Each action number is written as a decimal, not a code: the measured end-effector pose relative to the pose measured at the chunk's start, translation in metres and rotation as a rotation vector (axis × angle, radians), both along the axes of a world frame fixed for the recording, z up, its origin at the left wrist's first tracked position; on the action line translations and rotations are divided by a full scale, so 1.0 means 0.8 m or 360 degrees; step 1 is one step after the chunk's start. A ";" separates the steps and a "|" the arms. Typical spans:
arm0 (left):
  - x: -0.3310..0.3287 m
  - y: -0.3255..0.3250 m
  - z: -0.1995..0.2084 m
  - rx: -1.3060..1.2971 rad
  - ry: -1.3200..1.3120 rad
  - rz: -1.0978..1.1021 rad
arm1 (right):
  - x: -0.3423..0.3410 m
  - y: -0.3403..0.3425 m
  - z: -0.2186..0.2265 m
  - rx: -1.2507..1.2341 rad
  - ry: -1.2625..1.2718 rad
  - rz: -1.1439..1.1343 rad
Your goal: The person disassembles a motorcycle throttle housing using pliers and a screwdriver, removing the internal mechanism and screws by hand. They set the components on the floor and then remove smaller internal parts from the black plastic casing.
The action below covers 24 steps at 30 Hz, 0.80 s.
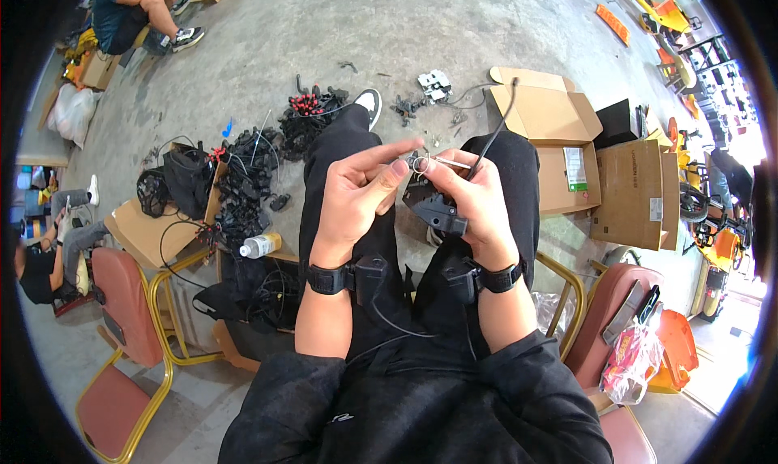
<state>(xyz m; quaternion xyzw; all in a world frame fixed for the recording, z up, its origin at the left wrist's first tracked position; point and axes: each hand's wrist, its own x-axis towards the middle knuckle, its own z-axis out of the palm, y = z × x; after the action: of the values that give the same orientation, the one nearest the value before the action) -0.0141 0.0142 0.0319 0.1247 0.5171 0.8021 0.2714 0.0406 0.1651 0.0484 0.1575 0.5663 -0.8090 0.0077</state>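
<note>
Both my hands meet above my lap, between my knees. My left hand [365, 190] is closed, its thumb and fingers pinching at a small shiny metal coil or ring [419, 163]. Curled around a black plastic part [440, 213] with a block-shaped end is my right hand [480, 200], its thumb pressed at the same metal ring. A thin silver rod [454, 162] sticks out by the right fingers. From behind that hand a black cable [502, 117] rises to the upper right. The fingers hide how these pieces join. Each wrist wears a black strap with a small box.
Heaps of black parts [241, 184], some red-tipped [306, 105], lie on the floor at left. A bottle [260, 246] lies near them. An opened cardboard box [559, 152] and a white-metal part [435, 85] are ahead. Chairs [130, 302] flank me; other people sit at far left.
</note>
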 end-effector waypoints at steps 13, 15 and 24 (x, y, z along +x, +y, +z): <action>0.001 0.000 -0.003 0.0094 0.0116 0.0017 | 0.002 0.002 -0.010 -0.0691 0.0080 0.0159; 0.002 0.000 -0.003 0.0087 0.0106 0.0027 | 0.002 0.002 -0.008 -0.0673 0.0003 0.0139; -0.003 -0.004 -0.002 -0.0089 0.0274 0.0076 | 0.005 0.002 -0.009 0.0006 0.0087 0.0114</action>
<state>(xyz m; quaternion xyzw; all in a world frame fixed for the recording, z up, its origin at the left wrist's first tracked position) -0.0168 0.0110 0.0307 0.1732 0.5636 0.7799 0.2099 0.0445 0.1670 0.0412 0.1149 0.5730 -0.8112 0.0208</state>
